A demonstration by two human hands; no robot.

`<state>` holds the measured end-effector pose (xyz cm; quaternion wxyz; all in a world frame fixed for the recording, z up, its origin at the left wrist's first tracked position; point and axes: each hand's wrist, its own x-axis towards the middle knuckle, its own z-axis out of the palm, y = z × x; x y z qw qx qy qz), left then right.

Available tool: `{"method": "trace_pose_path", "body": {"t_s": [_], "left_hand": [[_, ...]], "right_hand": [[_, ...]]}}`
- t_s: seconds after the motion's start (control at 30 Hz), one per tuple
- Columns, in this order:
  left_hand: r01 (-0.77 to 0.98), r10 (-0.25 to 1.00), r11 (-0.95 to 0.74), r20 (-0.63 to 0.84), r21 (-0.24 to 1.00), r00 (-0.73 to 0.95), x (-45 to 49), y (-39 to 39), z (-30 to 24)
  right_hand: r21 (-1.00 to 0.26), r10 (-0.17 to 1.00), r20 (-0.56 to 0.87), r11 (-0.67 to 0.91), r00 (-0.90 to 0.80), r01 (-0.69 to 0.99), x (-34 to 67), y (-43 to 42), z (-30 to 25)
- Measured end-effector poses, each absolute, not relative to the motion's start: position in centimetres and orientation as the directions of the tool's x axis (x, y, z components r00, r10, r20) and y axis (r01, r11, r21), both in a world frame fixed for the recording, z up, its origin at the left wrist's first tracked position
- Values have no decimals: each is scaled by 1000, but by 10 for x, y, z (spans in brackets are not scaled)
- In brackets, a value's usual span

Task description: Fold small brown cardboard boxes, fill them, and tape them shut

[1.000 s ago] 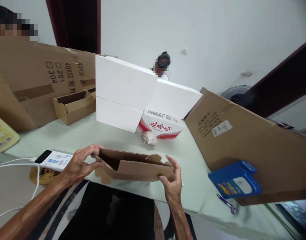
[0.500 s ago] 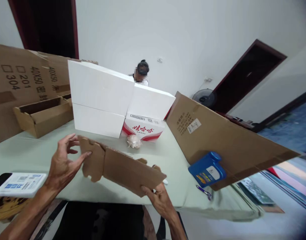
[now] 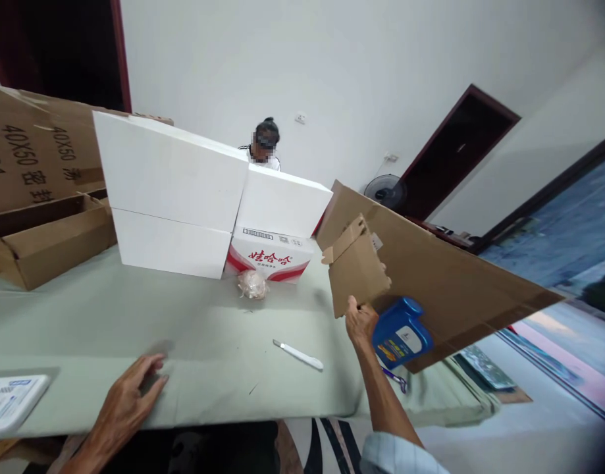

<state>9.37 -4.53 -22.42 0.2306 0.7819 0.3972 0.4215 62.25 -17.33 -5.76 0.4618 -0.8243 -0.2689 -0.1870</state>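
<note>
My right hand [image 3: 360, 322] grips the lower end of a folded piece of brown cardboard [image 3: 357, 273], held up on the right in front of a large cardboard panel [image 3: 460, 276]. Just beside that hand stands a blue bottle [image 3: 403, 334] with a white label. Over the near left part of the green-covered table [image 3: 193, 329], my left hand [image 3: 129, 395] has its fingers apart and holds nothing. Between the hands, a white-handled scalpel-like knife [image 3: 298, 355] lies on the cloth, its blade to the left.
White boxes [image 3: 168, 184] stack up mid-table, by a white-and-red carton [image 3: 270, 257] and a plastic-wrapped ball [image 3: 253, 284]. An open cardboard box [image 3: 60, 243] sits at left. A white flat case [image 3: 13, 401] and a purple pen [image 3: 395, 378] lie near the front. A person [image 3: 265, 145] is behind.
The cardboard has left my left hand and swung up to the right in my right hand. The knife on the table is now uncovered. The view has turned slightly right.
</note>
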Motion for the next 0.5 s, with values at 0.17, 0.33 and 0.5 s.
{"method": "trace_pose_path", "body": {"t_s": [0.17, 0.33, 0.5], "left_hand": [[499, 701, -697, 635, 515, 325, 102, -53, -252], [532, 652, -725, 684, 438, 326, 103, -53, -264], [547, 639, -728, 697, 413, 325, 104, -56, -266]], "right_hand": [[-577, 375, 456, -565, 807, 589, 651, -112, -72], [-519, 449, 393, -612, 802, 597, 671, -58, -73], [-490, 511, 347, -616, 787, 616, 676, -35, -83]]}}
